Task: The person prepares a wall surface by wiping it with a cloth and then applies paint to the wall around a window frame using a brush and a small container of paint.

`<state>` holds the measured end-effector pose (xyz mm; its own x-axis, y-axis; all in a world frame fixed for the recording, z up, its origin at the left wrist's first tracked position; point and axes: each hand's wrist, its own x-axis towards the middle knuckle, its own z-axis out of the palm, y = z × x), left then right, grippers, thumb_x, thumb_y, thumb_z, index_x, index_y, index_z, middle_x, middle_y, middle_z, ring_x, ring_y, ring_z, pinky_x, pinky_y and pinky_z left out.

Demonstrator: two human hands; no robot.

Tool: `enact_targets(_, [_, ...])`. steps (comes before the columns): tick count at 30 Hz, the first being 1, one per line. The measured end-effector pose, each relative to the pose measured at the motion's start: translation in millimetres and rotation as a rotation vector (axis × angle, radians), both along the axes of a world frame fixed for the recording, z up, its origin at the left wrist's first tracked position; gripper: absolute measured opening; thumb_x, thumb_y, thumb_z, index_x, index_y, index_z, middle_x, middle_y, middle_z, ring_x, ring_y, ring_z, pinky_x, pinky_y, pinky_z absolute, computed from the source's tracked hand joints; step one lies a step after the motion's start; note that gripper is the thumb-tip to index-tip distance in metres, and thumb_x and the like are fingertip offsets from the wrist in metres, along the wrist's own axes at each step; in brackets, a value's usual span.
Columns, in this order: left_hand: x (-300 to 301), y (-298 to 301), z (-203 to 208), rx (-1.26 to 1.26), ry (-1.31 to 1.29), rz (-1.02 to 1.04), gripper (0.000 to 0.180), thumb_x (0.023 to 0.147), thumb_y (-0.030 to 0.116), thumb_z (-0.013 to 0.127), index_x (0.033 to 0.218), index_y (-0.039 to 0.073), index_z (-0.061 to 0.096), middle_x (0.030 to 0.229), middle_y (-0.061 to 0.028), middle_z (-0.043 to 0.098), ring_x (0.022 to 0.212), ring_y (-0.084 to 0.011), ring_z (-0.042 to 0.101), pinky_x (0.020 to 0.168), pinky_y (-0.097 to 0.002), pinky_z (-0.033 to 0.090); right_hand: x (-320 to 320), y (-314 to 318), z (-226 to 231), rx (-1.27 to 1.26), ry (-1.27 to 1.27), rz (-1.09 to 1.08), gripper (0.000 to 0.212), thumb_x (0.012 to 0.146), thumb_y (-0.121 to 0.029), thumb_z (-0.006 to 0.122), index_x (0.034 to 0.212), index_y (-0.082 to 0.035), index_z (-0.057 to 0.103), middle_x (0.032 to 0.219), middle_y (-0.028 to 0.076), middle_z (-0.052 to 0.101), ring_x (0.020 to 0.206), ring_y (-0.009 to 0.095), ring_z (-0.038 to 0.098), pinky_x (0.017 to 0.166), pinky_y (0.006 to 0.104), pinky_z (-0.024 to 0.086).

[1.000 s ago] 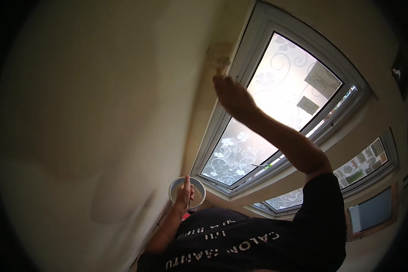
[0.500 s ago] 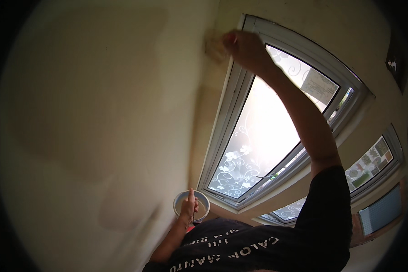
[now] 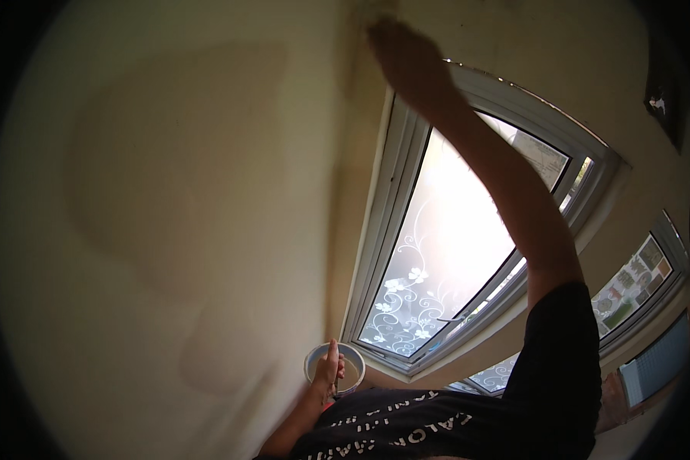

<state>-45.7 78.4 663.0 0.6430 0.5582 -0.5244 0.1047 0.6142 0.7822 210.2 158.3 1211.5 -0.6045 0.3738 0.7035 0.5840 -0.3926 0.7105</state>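
Observation:
My left hand [image 3: 330, 371] is low in front of my body, closed on the near side of a round, pale bucket [image 3: 310, 355] with its thumb pointing up. Tan liquid, apparently paint, lies inside the bucket. High up, my right hand [image 3: 412, 65] reaches over the top left corner of the window, close to where two walls meet. Its fingers are curled together. Whatever they hold is hidden or lost in the dim blur beside the knuckles.
A grey-framed window [image 3: 468, 222] with frosted floral glass and a handle fills the right wall. A broad cream wall [image 3: 169, 192] with darker patches stands on the left. Farther right are a second window [image 3: 629, 284] and a dark hanging thing [image 3: 662, 100].
My right hand has moved up along the wall corner, above the window frame. My left hand still holds the bucket; both appear slightly lower and farther right in view.

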Motion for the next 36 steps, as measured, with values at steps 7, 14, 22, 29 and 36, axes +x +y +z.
enact_targets(7, [7,0,-10,-0.017,-0.022,-0.002,0.073,0.091,0.071,0.044,0.098,-0.001,0.053,0.057,0.0012,0.043,0.042,-0.0081,0.042,0.042,-0.0235,0.037,-32,-40,-154,-0.458,0.227,-0.189,0.028,0.088,-0.009,0.061,0.112,0.003,0.054,0.098,0.011,0.056,0.088,0.02,0.061,0.072,0.032,0.055])
enact_targets(14, [8,2,11,-0.007,-0.036,-0.016,0.072,0.09,0.073,0.042,0.098,0.002,0.05,0.056,0.0016,0.041,0.041,-0.0097,0.04,0.044,-0.0261,0.038,-51,-122,-204,-0.344,1.185,0.572,0.023,0.095,-0.012,0.062,0.112,0.003,0.06,0.089,0.012,0.066,0.075,0.019,0.068,0.066,0.0305,0.057])
enact_targets(22, [8,5,28,0.051,-0.139,-0.034,0.075,0.09,0.075,0.039,0.092,0.001,0.053,0.053,0.0014,0.042,0.04,-0.0105,0.04,0.043,-0.026,0.039,-44,-217,-340,-0.279,2.177,0.756,0.029,0.097,-0.023,0.062,0.105,0.005,0.064,0.077,0.011,0.068,0.063,0.014,0.067,0.055,0.0257,0.055])
enact_targets(29, [-9,-4,76,0.089,-0.184,-0.006,0.078,0.091,0.076,0.032,0.093,0.001,0.055,0.053,0.0029,0.038,0.043,-0.0097,0.038,0.044,-0.0256,0.036,-79,-267,-386,-0.289,2.207,0.52,0.028,0.096,-0.023,0.062,0.099,0.004,0.066,0.072,0.008,0.067,0.059,0.011,0.064,0.05,0.0241,0.051])
enact_targets(36, [-16,-8,121,0.198,-0.254,-0.088,0.086,0.087,0.081,0.029,0.099,-0.001,0.054,0.057,0.0018,0.042,0.044,-0.0098,0.038,0.049,-0.0264,0.036,-115,-254,-390,-0.581,2.003,0.377,0.03,0.095,-0.025,0.062,0.098,0.005,0.068,0.071,0.01,0.068,0.054,0.014,0.064,0.053,0.0276,0.05])
